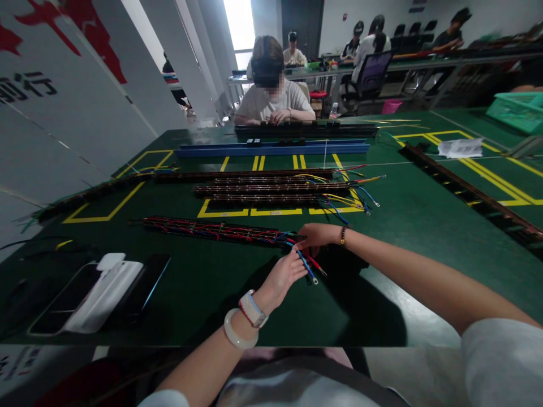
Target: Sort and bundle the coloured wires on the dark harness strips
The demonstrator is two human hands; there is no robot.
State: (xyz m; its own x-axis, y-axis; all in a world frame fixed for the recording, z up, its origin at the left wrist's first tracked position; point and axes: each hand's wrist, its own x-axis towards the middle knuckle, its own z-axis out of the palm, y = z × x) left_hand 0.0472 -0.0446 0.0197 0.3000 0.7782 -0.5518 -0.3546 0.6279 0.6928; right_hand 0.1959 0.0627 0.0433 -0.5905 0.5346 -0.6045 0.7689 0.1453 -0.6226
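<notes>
At the right end of a wired strip [212,230], the left hand [282,277] is bringing thumb and forefinger to the root of a blue cable [307,267], its other fingers lying close together. The right hand [317,236] is bending its fingers to the same spot; overlapping tips are hiding whether either is pinching. Blue and red cable [314,260] ends are pointing toward the person, finishing in ring terminals [315,281]. A hard tug could be straining the roots, and crowded fingers could be snagging the thin red wires. The strip is lying on the green table [203,305]; beyond, similar strips [263,189] are resting before a blue channel [212,150], their trailing leads possibly tangling if brushed by the right forearm.
</notes>
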